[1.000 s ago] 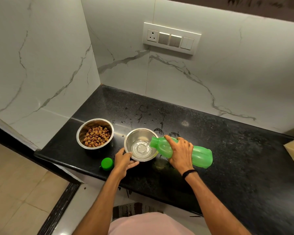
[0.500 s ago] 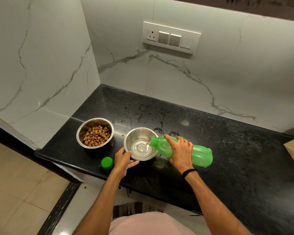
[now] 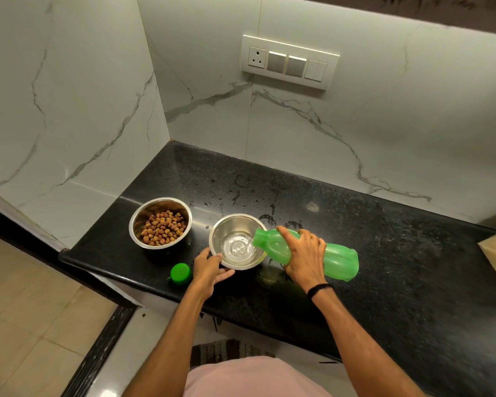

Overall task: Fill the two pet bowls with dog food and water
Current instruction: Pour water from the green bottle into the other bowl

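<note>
Two steel bowls (image 3: 160,223) (image 3: 238,242), one green bottle (image 3: 304,252) and one green cap (image 3: 180,273) are sitting on one black counter (image 3: 384,267); two hands (image 3: 209,267) (image 3: 305,257) are working near the front edge.

This is a home kitchen corner. A polished black speckled stone countertop (image 3: 355,224) meets white marble-look wall panels with grey veining (image 3: 384,124), and a cream wall plate with 1 socket and 3 switch modules (image 3: 289,62) sits above it. Beige floor tiles (image 3: 26,325) lie below. 2 round steel bowls, one with brown kibble (image 3: 161,222), suggest a household with a pet, probably a dog.
</note>
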